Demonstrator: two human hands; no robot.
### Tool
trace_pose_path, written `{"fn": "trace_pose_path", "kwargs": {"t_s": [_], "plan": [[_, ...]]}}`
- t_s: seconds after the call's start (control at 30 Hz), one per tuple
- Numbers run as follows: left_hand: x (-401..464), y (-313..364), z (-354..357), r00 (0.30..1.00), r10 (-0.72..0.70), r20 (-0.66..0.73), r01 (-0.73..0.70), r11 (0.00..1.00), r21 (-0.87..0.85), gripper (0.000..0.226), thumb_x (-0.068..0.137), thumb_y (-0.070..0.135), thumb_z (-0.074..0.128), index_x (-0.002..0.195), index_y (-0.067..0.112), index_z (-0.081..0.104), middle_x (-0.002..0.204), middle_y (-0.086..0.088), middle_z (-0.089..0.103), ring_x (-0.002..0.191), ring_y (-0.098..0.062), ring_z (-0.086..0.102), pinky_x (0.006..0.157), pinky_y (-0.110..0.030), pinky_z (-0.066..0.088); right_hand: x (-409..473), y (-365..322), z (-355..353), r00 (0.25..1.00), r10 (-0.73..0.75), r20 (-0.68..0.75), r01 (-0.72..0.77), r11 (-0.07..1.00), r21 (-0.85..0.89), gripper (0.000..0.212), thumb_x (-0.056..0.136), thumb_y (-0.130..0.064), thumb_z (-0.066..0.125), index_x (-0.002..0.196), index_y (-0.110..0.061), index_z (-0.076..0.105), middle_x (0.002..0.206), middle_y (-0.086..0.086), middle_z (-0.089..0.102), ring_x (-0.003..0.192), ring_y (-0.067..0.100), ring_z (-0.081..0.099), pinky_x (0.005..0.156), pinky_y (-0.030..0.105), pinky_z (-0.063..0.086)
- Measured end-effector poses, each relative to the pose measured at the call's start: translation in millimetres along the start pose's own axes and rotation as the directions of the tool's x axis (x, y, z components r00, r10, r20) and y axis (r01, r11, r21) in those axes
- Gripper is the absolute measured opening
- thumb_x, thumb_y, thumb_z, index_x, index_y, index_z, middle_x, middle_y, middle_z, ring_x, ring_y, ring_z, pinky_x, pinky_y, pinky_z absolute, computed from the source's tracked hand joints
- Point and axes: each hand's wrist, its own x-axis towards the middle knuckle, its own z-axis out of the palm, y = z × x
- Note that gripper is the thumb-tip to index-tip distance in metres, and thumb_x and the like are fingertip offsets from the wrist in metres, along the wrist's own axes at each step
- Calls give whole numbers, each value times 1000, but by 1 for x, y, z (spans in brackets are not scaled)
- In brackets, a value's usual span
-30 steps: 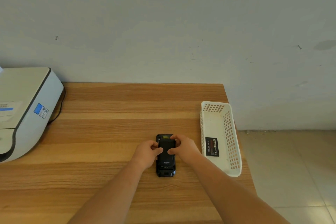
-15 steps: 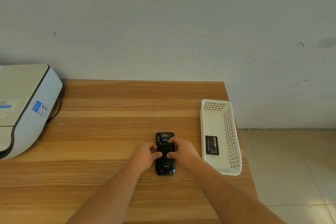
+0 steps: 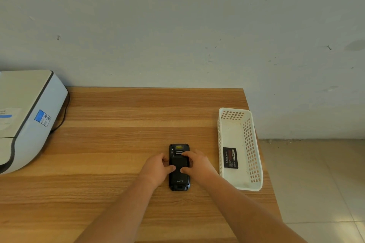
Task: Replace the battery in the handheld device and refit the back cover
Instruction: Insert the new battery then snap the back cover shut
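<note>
Handheld device lies face down on the wooden table, near its front right part, with its long side running away from us and the word "urovo" readable near its lower end; the back cover sits on its rear, though we cannot tell whether it is fully seated. Both our hands are together on it, one from each side. Our left hand curls round the device's left edge, its thumb lying across the cover; our right hand grips the right edge, thumb on the cover opposite the left thumb and a fingertip up near the small window at the device's top end. Just to the right stands a white perforated basket, close to the table's right edge, and a black battery lies flat on its floor, apart from the device. Well away to the left, a white and grey printer stands at the table's left side, with a blue label on its flank and a dark cable trailing behind it; beyond the table is a pale wall, and tiled floor shows at the right.
</note>
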Motion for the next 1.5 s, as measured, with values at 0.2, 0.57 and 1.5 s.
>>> {"fn": "trace_pose_path", "kwargs": {"t_s": [0.2,0.57,1.5], "plan": [[-2,-2,2,1000,11,22,-12,999,47,26,82,32,76,100,23,60,90,7,63,81,-8,60,76,-29,54,-2,1,5,1000,-16,-2,16,997,-75,62,88,-30,68,144,-26,41,138,-2,42,121,16,47,100,29,45],[-9,0,1,988,152,12,-149,941,304,50,83,39,73,126,27,51,120,9,60,106,-10,57,92,-31,51,-3,7,11,998,-61,-16,58,985,-160,58,91,-33,64,143,-27,39,139,-3,40,123,14,44,102,28,42],[-17,-13,-9,947,234,220,-321,659,680,91,69,77,-14,149,49,19,164,7,-13,148,-23,-23,116,-58,-17,-21,13,14,983,-182,-13,150,845,-513,54,97,-55,38,144,-30,37,160,-1,15,148,21,4,116,47,25]]}}
